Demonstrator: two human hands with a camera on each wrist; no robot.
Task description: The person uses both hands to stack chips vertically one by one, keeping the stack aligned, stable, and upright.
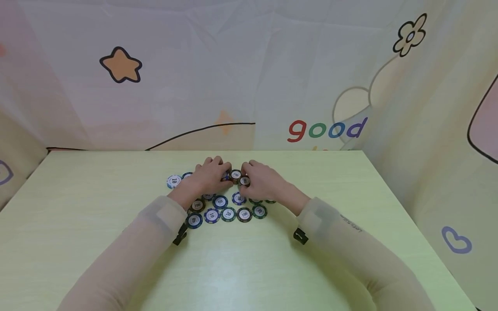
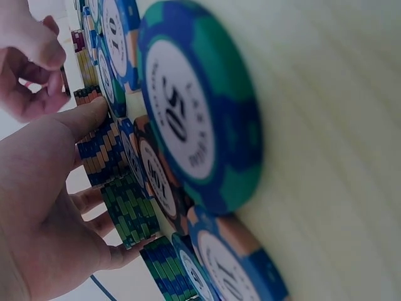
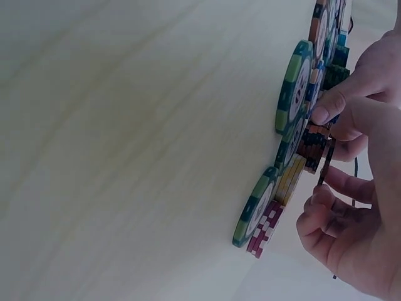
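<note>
Near the table's far side, my left hand (image 1: 213,175) bends over stacked poker chips. Its thumb and a finger hold opposite sides of a dark orange-marked stack (image 3: 312,145); other fingers reach behind the blue stack (image 2: 102,157) and green stack (image 2: 130,210). Right of that, my right hand (image 1: 266,181) pinches a single dark 100 chip (image 1: 244,181) beside the stack's top (image 1: 235,174). The pinched chip shows edge-on in the right wrist view. The left hand and forearm hide part of the chips in the head view.
Flat chips lie in front of the stacks, among them a 50 chip (image 1: 194,220), a 20 chip (image 1: 260,211) and a 100 chip (image 1: 244,214). A white-and-blue chip (image 1: 173,181) is at the left. Yellow (image 3: 291,180) and maroon (image 3: 265,229) stacks stand rightward. Printed cloth (image 1: 218,65) hangs behind the table (image 1: 241,272).
</note>
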